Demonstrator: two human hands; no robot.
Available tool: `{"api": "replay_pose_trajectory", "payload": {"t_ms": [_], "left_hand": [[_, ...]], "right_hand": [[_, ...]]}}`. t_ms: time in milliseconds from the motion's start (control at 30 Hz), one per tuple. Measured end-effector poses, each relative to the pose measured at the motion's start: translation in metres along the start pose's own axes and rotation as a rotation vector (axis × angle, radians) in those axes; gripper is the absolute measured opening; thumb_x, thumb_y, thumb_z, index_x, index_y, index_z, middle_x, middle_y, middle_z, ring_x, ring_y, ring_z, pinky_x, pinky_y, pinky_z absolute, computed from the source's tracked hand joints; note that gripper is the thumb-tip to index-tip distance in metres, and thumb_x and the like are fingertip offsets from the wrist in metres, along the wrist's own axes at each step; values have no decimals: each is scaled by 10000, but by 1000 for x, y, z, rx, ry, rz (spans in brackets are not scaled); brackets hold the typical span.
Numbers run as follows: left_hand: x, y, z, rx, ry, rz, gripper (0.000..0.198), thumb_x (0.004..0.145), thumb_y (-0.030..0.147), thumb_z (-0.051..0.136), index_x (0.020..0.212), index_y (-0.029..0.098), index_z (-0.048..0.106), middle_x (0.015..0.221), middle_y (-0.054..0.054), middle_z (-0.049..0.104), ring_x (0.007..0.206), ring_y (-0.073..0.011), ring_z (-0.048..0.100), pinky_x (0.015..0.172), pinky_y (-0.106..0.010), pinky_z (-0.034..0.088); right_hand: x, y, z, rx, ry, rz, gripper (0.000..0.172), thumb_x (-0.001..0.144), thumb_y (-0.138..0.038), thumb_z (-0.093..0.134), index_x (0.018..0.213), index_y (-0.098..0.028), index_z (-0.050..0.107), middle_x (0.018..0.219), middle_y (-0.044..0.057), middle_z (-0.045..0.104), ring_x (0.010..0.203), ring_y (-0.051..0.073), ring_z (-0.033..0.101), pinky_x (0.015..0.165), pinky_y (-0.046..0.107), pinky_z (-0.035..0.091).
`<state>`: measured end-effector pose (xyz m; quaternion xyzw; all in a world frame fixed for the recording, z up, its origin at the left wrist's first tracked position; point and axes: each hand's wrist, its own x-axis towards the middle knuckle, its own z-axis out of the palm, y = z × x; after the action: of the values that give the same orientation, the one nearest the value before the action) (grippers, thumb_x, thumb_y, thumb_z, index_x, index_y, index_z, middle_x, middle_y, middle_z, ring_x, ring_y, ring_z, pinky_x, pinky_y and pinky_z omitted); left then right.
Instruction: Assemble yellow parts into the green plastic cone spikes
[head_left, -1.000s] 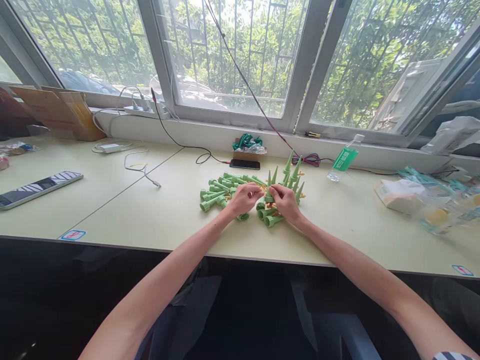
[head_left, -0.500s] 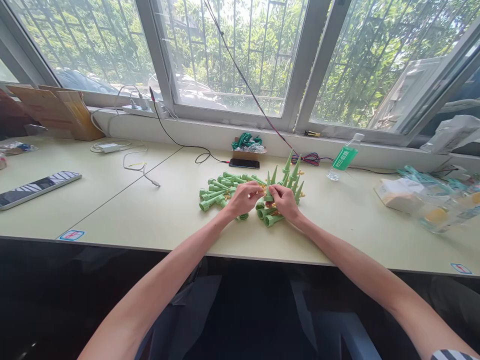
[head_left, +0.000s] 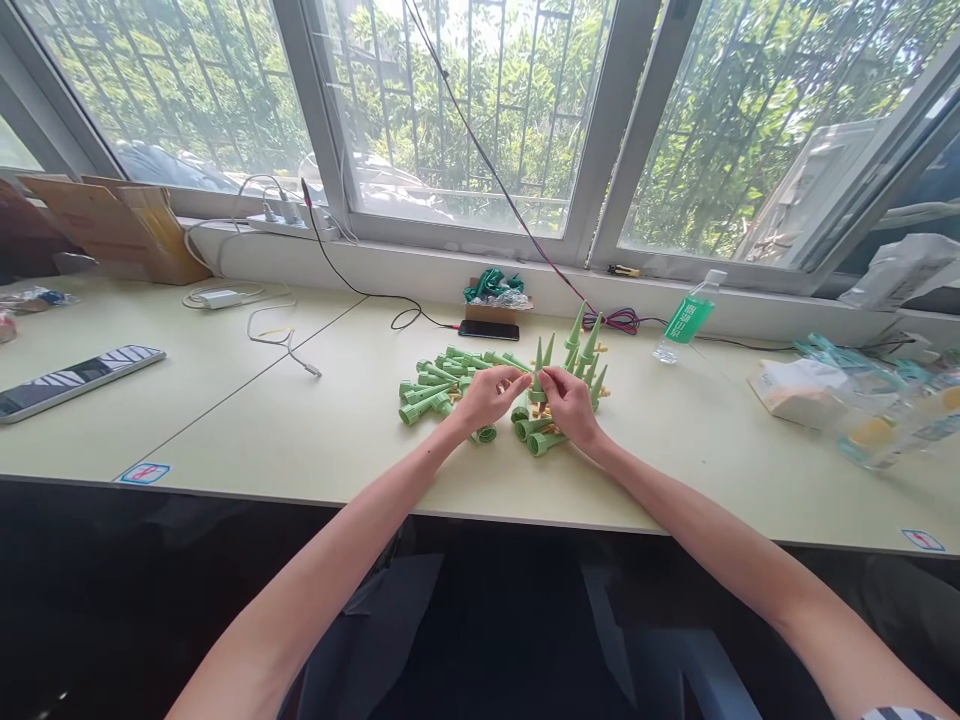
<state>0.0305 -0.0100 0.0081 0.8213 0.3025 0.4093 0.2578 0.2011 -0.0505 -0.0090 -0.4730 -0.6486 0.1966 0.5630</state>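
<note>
My right hand (head_left: 573,404) is closed, thumb and fingers pinching the base of a green plastic watering spike (head_left: 538,358) that points upward. Beside it, my left hand (head_left: 487,396) has thumb and forefinger pressed together at the spike's side; a bit of yellow, seemingly a small valve, shows at the fingertips, mostly covered. More green spikes (head_left: 589,345) stand upright just behind my right hand, with yellow valves (head_left: 604,391) sticking out of them. Several spikes lie in a loose pile (head_left: 424,402) left of my left hand. Others lie, open ends toward me, below my hands (head_left: 541,441).
Behind the pile are a black phone (head_left: 489,329) and a small box (head_left: 498,300) of green material. A bottle (head_left: 684,318) stands back right, near a tissue pack (head_left: 796,388) and plastic bags. Cables (head_left: 285,340) and a tablet-like device (head_left: 82,380) lie left. The table's front edge is close.
My left fingertips have moved slightly right, closer against the upright spike. My right hand stays nearly in place, still gripping that spike.
</note>
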Motion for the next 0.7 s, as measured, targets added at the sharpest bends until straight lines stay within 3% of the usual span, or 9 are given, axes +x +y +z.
{"api": "replay_pose_trajectory", "payload": {"t_ms": [300,533,700], "left_hand": [[2,1,-2,-133,-78,-137,532,899,600,437,653,150,583,646,-27,583,571,-110,482,527,-226,383],[2,1,-5,-354,-199,-280,499,829,621,546,663,151,560,604,-6,530,518,-84,433,476,-214,321],[1,-4,-6,-434,-234,-296,489,800,617,592,670,147,561,637,-26,545,541,-86,443,475,-211,330]], "right_hand": [[-1,-1,0,28,15,-33,397,893,-557,516,998,-198,650,744,7,586,608,134,539,579,278,553],[-3,-5,0,15,-21,-61,384,915,-502,506,1051,-191,684,932,63,663,754,165,601,638,291,571],[-4,-6,0,9,-37,-83,370,919,-488,501,1058,-203,691,954,67,664,787,172,601,666,302,570]]}}
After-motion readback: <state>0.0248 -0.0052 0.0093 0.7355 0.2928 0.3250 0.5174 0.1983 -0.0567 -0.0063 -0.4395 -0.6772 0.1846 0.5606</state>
